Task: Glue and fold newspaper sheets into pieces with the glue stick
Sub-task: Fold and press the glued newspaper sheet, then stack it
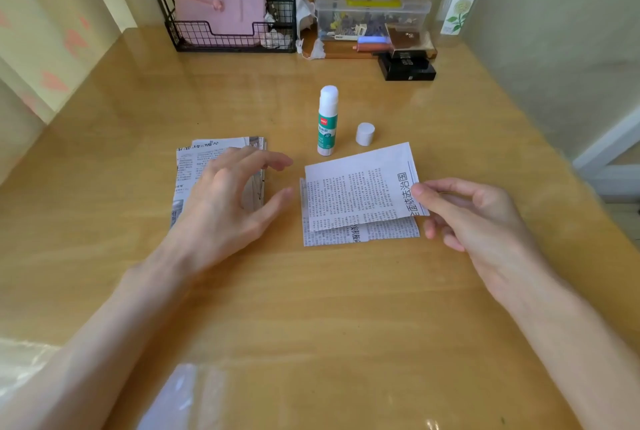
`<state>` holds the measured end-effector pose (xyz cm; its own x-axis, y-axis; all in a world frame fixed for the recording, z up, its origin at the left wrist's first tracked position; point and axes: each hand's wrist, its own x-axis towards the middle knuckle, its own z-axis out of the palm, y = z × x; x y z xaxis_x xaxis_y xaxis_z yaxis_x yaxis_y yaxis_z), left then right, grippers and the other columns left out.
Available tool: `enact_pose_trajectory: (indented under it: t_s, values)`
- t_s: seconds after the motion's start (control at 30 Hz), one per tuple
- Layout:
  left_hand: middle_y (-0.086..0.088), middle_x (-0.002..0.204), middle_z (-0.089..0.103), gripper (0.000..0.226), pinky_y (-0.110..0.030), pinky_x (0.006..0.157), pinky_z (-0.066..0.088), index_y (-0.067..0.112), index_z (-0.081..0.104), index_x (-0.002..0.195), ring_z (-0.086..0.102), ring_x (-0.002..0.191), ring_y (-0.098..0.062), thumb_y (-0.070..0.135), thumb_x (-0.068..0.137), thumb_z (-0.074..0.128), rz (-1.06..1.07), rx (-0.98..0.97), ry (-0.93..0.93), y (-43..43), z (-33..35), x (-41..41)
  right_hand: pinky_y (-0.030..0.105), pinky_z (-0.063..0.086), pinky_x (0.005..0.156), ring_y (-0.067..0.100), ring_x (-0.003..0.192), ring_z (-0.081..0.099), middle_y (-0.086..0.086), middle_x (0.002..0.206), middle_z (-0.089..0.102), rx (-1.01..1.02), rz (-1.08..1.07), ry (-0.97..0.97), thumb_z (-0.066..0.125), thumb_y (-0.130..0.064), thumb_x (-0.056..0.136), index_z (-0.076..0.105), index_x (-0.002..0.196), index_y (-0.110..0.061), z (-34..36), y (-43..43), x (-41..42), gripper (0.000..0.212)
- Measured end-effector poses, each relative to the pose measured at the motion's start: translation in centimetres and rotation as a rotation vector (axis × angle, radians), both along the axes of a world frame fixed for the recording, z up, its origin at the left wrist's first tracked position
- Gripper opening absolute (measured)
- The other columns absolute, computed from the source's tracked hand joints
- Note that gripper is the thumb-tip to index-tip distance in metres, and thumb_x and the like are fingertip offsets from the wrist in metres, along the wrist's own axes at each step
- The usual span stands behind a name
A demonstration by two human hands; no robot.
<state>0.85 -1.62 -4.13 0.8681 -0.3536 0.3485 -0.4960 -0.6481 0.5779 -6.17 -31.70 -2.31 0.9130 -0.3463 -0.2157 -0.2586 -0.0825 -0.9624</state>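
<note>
Pinching the newspaper sheet [360, 194] by its right edge, centre right of frame, the right hand [478, 218] holds 1 thin, light flap, probably easy to tear. The left hand [221, 194] hovers spread over the stack [190, 159], holding nothing.

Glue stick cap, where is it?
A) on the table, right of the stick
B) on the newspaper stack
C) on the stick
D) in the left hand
A: the cap stands on the table just right of the upright, uncapped glue stick; the left hand is open over the newspaper stack, and the right hand pinches only the folded sheet.
</note>
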Motion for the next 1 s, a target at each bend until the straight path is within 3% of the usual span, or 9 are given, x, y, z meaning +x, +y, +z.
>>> enact_pose_trajectory:
  t_s: [0.13,0.37,0.63,1.0]
  values:
    - [0.017,0.12,0.065,0.033,-0.044,0.108,0.043,0.031,0.068,0.124,0.056,0.122,-0.012,0.045,0.094,0.065,0.005,0.071,-0.045,0.16,0.2,-0.25,0.017,0.025,0.042,0.014,0.055,0.049,-0.004,0.079,0.075,-0.01,0.021,0.012,0.083,-0.029,0.089,0.077,0.098,-0.012,0.28,0.16,-0.27,0.02]
    - [0.013,0.116,0.066,0.031,-0.044,0.101,0.043,0.03,0.071,0.117,0.057,0.118,-0.019,0.046,0.093,0.061,0.016,0.18,-0.102,0.37,-0.22,-0.09,0.012,0.032,0.042,0.015,0.057,0.049,0.004,0.091,0.08,0.002,0.041,0.011,0.083,-0.034,0.086,0.079,0.093,-0.013,0.28,0.27,-0.47,0.023]
    - [0.012,0.119,0.066,0.041,-0.03,0.098,0.034,0.028,0.07,0.123,0.055,0.12,-0.016,0.053,0.091,0.064,-0.032,0.219,-0.121,0.42,-0.55,0.11,0.01,0.033,0.042,0.016,0.058,0.049,0.014,0.093,0.079,0.006,0.045,-0.005,0.084,-0.039,0.082,0.082,0.092,-0.03,0.43,0.79,-0.45,0.013]
    - [0.018,0.123,0.065,0.039,-0.039,0.104,0.038,0.03,0.068,0.125,0.056,0.124,-0.012,0.051,0.092,0.066,-0.095,0.234,-0.137,0.45,-0.75,0.18,0.009,0.033,0.042,0.015,0.058,0.049,0.017,0.094,0.078,-0.007,0.053,-0.023,0.084,-0.048,0.072,0.081,0.093,-0.029,0.55,1.01,-0.5,0.029]
